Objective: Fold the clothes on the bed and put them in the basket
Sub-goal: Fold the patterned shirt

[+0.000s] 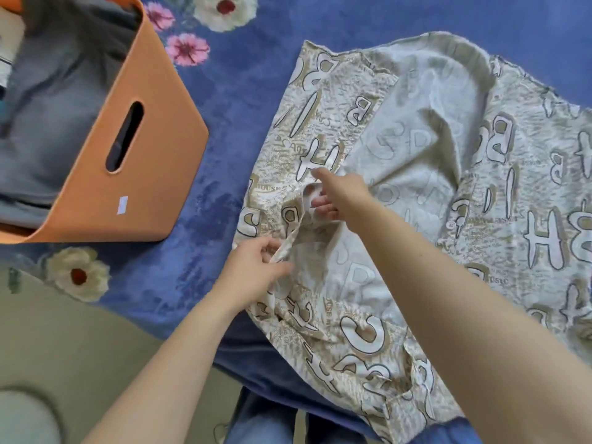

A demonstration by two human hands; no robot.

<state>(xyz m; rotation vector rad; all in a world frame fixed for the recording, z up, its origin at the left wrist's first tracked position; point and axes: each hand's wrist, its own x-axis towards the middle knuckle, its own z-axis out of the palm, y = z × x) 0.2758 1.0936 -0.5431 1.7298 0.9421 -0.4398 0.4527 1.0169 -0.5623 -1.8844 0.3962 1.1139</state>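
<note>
While shirt (416,155) spreads rightward on bed (224,91), left grip (253,267), right grip (342,197) pinch its edge.

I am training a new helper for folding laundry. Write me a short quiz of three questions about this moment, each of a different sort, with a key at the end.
1. True or false: the beige shirt printed with large letters lies folded inside the orange plastic basket.
2. What is the left hand doing? A) pinching a strip of the shirt's fabric; B) resting on the basket's rim; C) hanging idle.
3. Fill in: the basket, which stands on the blue flowered bedspread, holds clothes of ___ colour.

Key: 1 false, the shirt lies unfolded on the bedspread; 2 A; 3 grey, as grey clothes lie in it.
</note>
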